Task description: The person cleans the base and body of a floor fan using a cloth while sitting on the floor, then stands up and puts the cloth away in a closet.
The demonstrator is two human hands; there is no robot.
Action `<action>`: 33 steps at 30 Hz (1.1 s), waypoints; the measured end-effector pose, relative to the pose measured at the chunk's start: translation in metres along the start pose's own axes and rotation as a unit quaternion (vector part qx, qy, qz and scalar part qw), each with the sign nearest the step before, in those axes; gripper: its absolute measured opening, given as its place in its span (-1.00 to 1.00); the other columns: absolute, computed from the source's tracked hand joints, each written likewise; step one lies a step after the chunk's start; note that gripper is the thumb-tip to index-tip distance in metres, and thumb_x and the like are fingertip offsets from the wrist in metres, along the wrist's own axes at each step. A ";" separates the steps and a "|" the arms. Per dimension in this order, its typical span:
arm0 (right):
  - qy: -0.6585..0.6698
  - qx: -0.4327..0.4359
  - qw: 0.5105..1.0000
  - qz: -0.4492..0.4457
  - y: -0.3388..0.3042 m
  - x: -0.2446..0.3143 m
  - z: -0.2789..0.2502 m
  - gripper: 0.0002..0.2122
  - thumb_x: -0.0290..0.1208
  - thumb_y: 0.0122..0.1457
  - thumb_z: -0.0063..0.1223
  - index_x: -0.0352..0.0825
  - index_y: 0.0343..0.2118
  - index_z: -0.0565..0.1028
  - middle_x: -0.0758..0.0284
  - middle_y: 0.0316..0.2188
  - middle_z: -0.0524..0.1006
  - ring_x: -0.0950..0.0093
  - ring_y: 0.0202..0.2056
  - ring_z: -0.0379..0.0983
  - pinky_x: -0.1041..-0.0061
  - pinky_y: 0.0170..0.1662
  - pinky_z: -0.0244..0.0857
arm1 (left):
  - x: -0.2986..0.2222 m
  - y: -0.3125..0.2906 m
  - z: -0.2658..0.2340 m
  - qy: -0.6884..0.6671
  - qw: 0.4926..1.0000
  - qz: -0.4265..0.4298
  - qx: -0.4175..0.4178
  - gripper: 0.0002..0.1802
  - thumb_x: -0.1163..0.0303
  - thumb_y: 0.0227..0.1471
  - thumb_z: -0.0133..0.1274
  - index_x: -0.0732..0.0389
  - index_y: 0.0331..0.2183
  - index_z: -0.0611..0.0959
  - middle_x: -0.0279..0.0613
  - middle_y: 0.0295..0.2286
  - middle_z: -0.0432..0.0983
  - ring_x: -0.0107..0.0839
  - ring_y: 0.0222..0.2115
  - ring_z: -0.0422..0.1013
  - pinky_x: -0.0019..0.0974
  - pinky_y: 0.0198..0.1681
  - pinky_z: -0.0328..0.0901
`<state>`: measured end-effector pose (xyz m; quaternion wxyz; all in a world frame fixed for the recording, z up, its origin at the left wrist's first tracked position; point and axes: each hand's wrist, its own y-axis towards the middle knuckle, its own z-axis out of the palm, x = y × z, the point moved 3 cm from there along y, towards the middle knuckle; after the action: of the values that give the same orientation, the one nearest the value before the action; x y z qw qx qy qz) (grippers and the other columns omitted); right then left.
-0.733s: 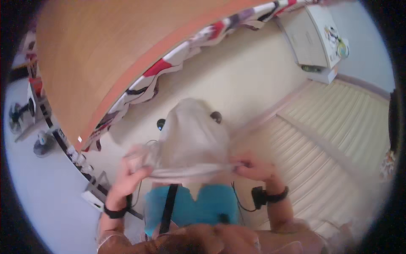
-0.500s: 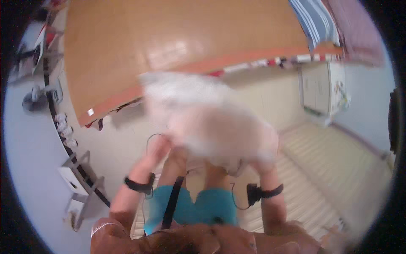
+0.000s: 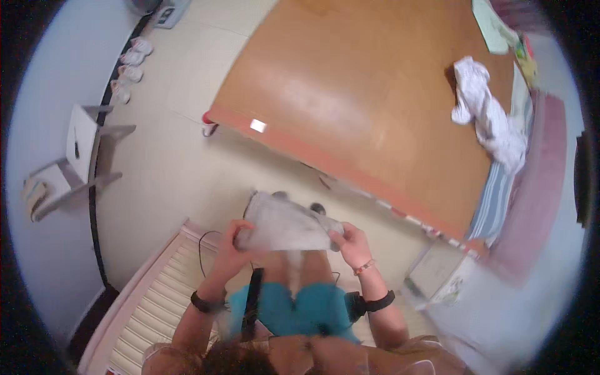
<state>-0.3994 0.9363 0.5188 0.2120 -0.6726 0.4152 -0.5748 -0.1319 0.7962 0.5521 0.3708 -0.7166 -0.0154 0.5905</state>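
Between my hands hangs a folded light grey cloth [image 3: 289, 224], blurred in places; what kind of garment or linen it is I cannot tell. My left hand [image 3: 236, 244] is closed on its left end, with the fingers partly smeared by motion. The right end is pinched by my right hand [image 3: 354, 244], its thumb lying on top. Held in front of my thighs, the cloth stands apart from the wooden bed board [image 3: 350, 81] beyond it.
A crumpled white garment [image 3: 490, 115] lies on the board's right side, near a blue striped cloth [image 3: 494, 200] and a pink padded edge [image 3: 537, 181]. White shoes [image 3: 132, 65] and a grey-legged stool [image 3: 81, 140] stand along the left wall. A pale slatted surface [image 3: 150, 300] is lower left.
The cloth was larger, spread out and swinging; now it is a smaller folded bundle between both hands. My view has turned, so the board appears further right and the white garment shows.
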 end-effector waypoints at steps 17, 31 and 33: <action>-0.168 0.084 0.878 -0.440 -0.013 0.282 0.052 -0.84 -0.37 0.05 0.22 -0.37 -0.43 0.57 0.25 -0.40 0.55 0.33 -0.28 0.45 0.46 -0.20 0.34 | -0.130 -0.160 -0.131 0.276 0.776 0.042 -0.566 -0.57 0.71 -0.37 0.14 0.18 -0.31 0.61 0.00 -0.19 0.41 -0.07 -0.13 0.36 -0.21 -0.24 0.36; -0.286 0.280 0.798 -0.451 0.008 0.411 0.276 -0.78 -0.32 0.12 0.14 -0.40 -0.33 0.49 0.13 -0.47 0.51 0.27 -0.43 0.46 0.35 -0.34 0.34 | -0.080 -0.252 -0.262 0.179 0.800 -0.123 -0.559 -0.79 0.34 -0.09 0.12 0.16 -0.33 0.62 -0.10 -0.50 0.58 -0.10 -0.44 0.52 -0.16 -0.37 0.38; -0.317 0.278 0.782 -0.459 0.000 0.434 0.324 -0.76 -0.30 0.13 0.14 -0.41 -0.33 0.47 0.08 -0.44 0.51 0.20 -0.40 0.46 0.31 -0.32 0.34 | -0.056 -0.250 -0.302 0.190 0.787 -0.150 -0.567 -0.78 0.31 -0.07 0.11 0.17 -0.33 0.62 -0.04 -0.47 0.57 -0.09 -0.42 0.51 -0.14 -0.37 0.37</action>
<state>-0.0944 0.5260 0.6966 0.2206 -0.8397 -0.2115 -0.4488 0.2142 0.7962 0.7446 -0.0234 -0.8845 -0.3840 0.2639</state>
